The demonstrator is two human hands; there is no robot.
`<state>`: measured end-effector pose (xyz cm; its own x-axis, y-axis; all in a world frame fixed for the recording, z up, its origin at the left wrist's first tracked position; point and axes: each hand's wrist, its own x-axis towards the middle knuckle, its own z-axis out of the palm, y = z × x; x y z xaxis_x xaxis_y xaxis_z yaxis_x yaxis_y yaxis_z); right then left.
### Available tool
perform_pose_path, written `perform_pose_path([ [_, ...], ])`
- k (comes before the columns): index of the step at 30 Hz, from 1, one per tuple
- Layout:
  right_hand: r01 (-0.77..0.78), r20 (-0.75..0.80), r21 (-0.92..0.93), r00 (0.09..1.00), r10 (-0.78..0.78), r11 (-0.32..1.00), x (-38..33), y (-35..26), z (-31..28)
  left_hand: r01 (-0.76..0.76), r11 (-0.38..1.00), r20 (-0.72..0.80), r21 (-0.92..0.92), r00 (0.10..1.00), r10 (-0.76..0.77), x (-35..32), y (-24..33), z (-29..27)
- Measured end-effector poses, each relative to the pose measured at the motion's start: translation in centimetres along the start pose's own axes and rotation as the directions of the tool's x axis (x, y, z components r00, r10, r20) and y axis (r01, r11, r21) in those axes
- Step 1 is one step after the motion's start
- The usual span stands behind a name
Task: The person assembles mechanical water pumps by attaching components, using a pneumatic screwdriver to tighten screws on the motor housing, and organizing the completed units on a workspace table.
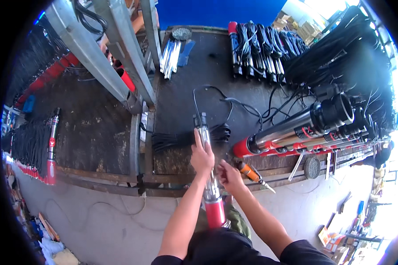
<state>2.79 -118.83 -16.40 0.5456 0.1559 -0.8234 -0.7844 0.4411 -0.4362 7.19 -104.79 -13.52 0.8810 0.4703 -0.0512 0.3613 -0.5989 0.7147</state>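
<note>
A long steel submersible pump [212, 187] with a red end section lies across the table's front edge, its red end toward my body. My left hand [202, 157] is wrapped over its upper part, with the index finger stretched along the metal tube. A black cable runs from its far end. Just right of the tube is my right hand [229, 176], its fingers curled in a pinch; whatever they hold, if anything, is too small to make out. Beyond my left hand, a coiled bundle of black cable [167, 140] lies across the table.
An orange and black hand tool [250, 172] with a thin shaft is at the table edge. Larger pumps [292, 131] with red ends lie at right. Farther back are cabled pumps [258, 53] and silver strips [170, 59]. A metal frame post [124, 53] rises at left.
</note>
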Motion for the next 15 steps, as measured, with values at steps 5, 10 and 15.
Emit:
perform_pose_path([
  [5, -0.088, -0.105, 0.679, 0.971, 0.215, 0.729, -0.3, -1.0, -9.9, 0.045, 0.998, 0.025, 0.042, 0.999, -0.046, 0.1, 0.0, 0.4],
  [10, -0.093, -0.163, 0.721, 0.940, 0.298, 0.687, 1.2, -2.3, -11.4, 0.044, 0.996, 0.053, 0.080, 0.997, -0.049, 0.1, 0.3, 0.4],
  [15, 0.136, -0.350, 0.747, 0.913, 0.211, 0.651, 0.5, -1.0, -9.5, 0.117, 0.993, 0.118, 0.020, 0.986, -0.119, 0.2, 0.9, -0.1],
])
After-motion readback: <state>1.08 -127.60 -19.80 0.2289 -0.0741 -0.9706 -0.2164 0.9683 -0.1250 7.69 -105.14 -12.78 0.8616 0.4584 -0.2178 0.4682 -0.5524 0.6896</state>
